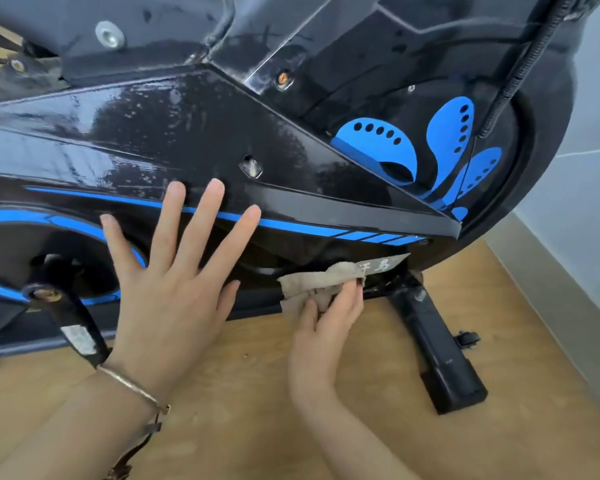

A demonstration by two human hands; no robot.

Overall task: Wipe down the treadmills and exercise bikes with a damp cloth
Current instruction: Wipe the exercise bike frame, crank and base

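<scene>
A black exercise bike point(291, 140) with blue stripes and blue petal shapes fills the upper part of the view; its side cover looks wet and streaked. My left hand point(174, 282) lies flat with spread, straight fingers against the lower side cover, a thin bangle on the wrist. My right hand point(329, 317) grips a crumpled beige cloth point(312, 282) and holds it against the bike's lower edge, just beside a small grey label. Part of the cloth is hidden inside my fingers.
The black crank arm point(73, 320) hangs at the lower left. A black floor stabiliser bar point(444, 355) with a small wheel juts out at the right. The floor point(257, 410) is light wood; a pale wall point(579, 202) stands close at the right.
</scene>
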